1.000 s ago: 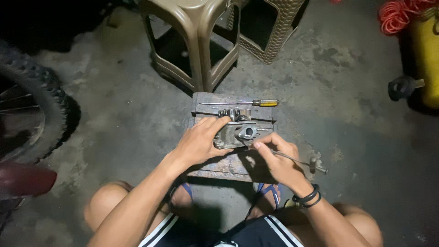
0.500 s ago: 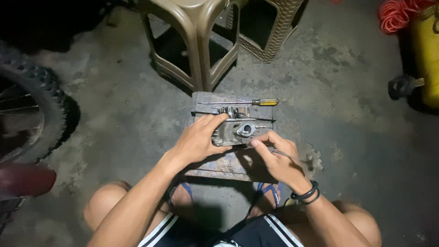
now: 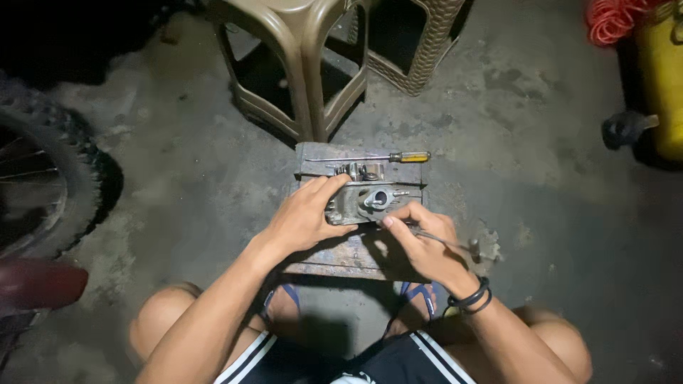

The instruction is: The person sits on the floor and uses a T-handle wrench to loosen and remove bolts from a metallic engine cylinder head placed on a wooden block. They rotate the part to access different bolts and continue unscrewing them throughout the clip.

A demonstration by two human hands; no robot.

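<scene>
Left hand (image 3: 304, 217) clamps grey metal engine part (image 3: 364, 203) at frame centre, long axis left-right, round port upward; right hand (image 3: 421, 238) pinches thin tool (image 3: 445, 242).

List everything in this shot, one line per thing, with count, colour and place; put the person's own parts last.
metal engine part: 1, grey, on the board, centre
wooden board: 1, weathered grey-brown, on the floor before the person
screwdriver: 1, yellow handle, lying along the board's far edge
plastic stool: 1, tan, beyond the board
woven stool: 1, beige, upper centre-right
tyre: 1, black, knobbly, left edge
coiled hose: 1, orange-red, top right
yellow container: 1, right edge
concrete floor: grey, stained
wristbands: black, right wrist
left hand: gripping the part's left side
right hand: holding a thin metal tool at the part
</scene>
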